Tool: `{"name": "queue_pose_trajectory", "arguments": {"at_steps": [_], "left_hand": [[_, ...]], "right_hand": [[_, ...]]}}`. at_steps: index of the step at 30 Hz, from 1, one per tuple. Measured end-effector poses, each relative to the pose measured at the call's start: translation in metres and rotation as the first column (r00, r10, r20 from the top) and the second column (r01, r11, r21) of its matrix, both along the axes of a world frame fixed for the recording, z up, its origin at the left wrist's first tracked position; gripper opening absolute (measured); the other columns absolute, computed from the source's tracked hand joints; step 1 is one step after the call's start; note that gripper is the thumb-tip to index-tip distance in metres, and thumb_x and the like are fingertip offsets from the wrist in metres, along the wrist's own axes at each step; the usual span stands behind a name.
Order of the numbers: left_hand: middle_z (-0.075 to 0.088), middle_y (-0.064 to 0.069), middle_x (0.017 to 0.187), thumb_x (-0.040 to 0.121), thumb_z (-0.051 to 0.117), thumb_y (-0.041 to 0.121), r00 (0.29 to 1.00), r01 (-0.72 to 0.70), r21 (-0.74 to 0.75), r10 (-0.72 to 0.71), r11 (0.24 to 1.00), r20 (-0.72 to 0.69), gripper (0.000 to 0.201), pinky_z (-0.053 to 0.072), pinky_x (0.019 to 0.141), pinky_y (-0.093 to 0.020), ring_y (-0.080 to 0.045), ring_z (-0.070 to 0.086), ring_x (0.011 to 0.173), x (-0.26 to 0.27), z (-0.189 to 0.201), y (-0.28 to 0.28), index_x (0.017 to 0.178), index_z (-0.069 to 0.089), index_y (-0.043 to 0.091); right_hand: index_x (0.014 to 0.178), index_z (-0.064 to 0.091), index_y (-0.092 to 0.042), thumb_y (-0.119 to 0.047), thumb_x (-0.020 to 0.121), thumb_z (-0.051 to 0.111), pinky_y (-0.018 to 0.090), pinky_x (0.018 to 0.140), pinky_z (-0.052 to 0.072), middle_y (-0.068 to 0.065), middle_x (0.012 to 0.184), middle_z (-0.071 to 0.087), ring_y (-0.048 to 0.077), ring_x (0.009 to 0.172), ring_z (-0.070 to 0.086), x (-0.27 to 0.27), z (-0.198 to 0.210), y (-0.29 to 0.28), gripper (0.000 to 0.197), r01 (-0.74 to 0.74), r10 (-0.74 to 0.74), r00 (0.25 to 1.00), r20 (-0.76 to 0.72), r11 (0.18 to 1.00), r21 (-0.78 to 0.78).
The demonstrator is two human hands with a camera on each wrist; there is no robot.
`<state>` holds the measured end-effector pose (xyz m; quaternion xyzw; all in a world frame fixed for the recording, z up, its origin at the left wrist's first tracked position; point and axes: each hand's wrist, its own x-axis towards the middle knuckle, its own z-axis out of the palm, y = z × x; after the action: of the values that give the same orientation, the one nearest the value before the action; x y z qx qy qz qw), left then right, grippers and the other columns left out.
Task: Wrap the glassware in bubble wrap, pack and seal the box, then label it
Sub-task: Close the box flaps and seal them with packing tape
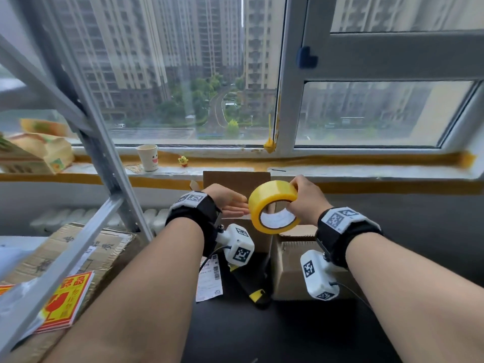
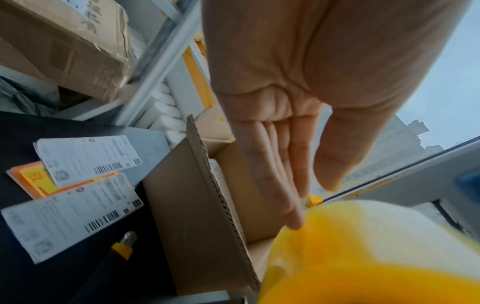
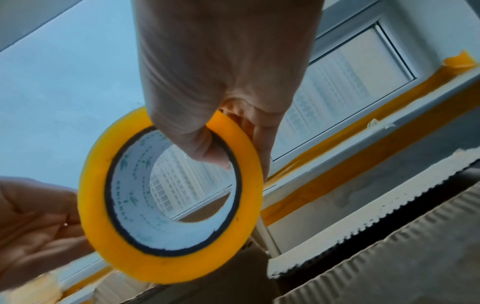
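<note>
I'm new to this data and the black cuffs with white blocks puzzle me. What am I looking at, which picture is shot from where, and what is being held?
No machine here: a person works bare-handed, wearing cameras. The big picture comes from a head camera; the other two come from the white cameras strapped under each wrist, looking along the palm.

The right hand grips a roll of yellow tape, thumb through its core, as the right wrist view shows. The left hand is open, fingers straight, reaching to the roll's side.

Below them stands a cardboard box with its flaps up, on a dark table. Beside it lie shipping labels, a yellow-and-black knife and red fragile stickers.
</note>
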<state>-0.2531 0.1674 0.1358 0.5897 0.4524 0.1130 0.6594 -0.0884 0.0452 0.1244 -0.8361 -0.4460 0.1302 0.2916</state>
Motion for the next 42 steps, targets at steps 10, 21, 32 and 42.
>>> {"name": "queue_pose_trajectory", "arguments": {"at_steps": [10, 21, 32, 42], "left_hand": [[0.067, -0.022, 0.105, 0.094, 0.058, 0.004, 0.999, 0.03, -0.018, -0.03, 0.999, -0.038, 0.02, 0.057, 0.081, -0.032, -0.028, 0.066, 0.092, 0.049, 0.006, -0.025, 0.11, 0.063, -0.006], [0.07, -0.027, 0.101, 0.091, 0.057, -0.005, 0.997, -0.031, -0.08, 0.036, 0.996, 0.062, 0.019, 0.06, 0.074, -0.035, -0.033, 0.071, 0.088, 0.085, 0.014, -0.031, 0.106, 0.063, -0.014], [0.069, -0.015, 0.114, 0.089, 0.067, 0.031, 0.997, 0.069, 0.041, -0.071, 0.997, 0.034, 0.035, 0.055, 0.056, -0.022, -0.019, 0.068, 0.084, 0.082, 0.018, -0.029, 0.116, 0.065, 0.01], [0.064, -0.002, 0.08, 0.089, 0.06, 0.043, 0.971, 0.167, -0.043, -0.156, 0.985, 0.182, 0.03, 0.044, 0.049, -0.018, -0.008, 0.05, 0.05, 0.079, 0.025, -0.03, 0.101, 0.058, 0.016]], "right_hand": [[0.104, 0.043, -0.017, -0.002, 0.08, 0.058, 0.031, 0.063, 0.04, 0.005, 0.093, 0.055, 0.025, 0.083, 0.054, 0.04, 0.0, -0.02, 0.033, 0.042, -0.046, 0.996, 0.08, 0.998, 0.051], [0.113, 0.043, -0.013, -0.005, 0.084, 0.063, 0.031, 0.071, 0.038, 0.001, 0.096, 0.047, 0.022, 0.085, 0.047, 0.067, 0.005, -0.03, 0.036, 0.045, -0.066, 0.973, 0.221, 0.994, 0.1], [0.104, 0.053, -0.01, -0.007, 0.085, 0.06, 0.032, 0.074, 0.045, 0.008, 0.098, 0.06, 0.025, 0.09, 0.056, 0.08, 0.005, -0.023, 0.02, 0.188, -0.136, 0.963, -0.232, 0.958, 0.218], [0.096, 0.058, -0.01, 0.012, 0.083, 0.053, 0.048, 0.084, 0.056, 0.013, 0.092, 0.069, 0.03, 0.091, 0.065, 0.071, 0.012, -0.018, 0.027, 0.145, 0.005, 0.811, -0.585, 0.967, 0.209]]}}
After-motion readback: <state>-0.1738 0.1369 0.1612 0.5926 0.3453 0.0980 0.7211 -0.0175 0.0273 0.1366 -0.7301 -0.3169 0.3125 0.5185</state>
